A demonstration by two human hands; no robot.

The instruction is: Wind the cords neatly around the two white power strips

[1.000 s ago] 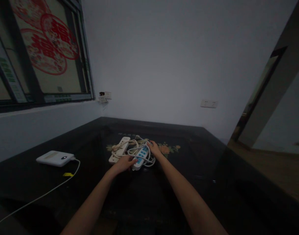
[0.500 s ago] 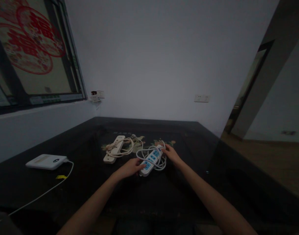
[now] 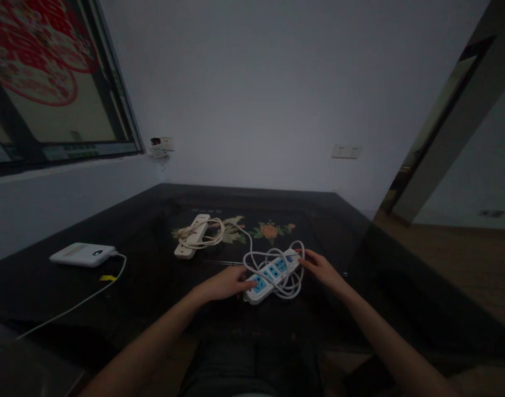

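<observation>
A white power strip (image 3: 270, 279) with blue socket faces lies slanted before me, its white cord (image 3: 292, 289) looped loosely over and around it. My left hand (image 3: 228, 282) grips the near left end, thumb on top and fingers at the side. At the far right end, my right hand (image 3: 319, 267) holds the strip's edge between thumb and fingers, close to the cord loops. A second, cream power strip (image 3: 190, 245) with its cord coiled across it rests to the left, touched by neither hand.
The dark glossy table (image 3: 153, 309) has a printed flower pattern. On its left lies a white power bank (image 3: 80, 255) with a cable (image 3: 76, 305) running to the lower left, beside a yellow tag (image 3: 107, 278). Wall sockets (image 3: 346, 151) are set in the wall behind.
Both hands have brought the blue-socketed power strip nearer to me and to the right, away from the cream strip. The grip at each end stays. My view has tipped downward slightly.
</observation>
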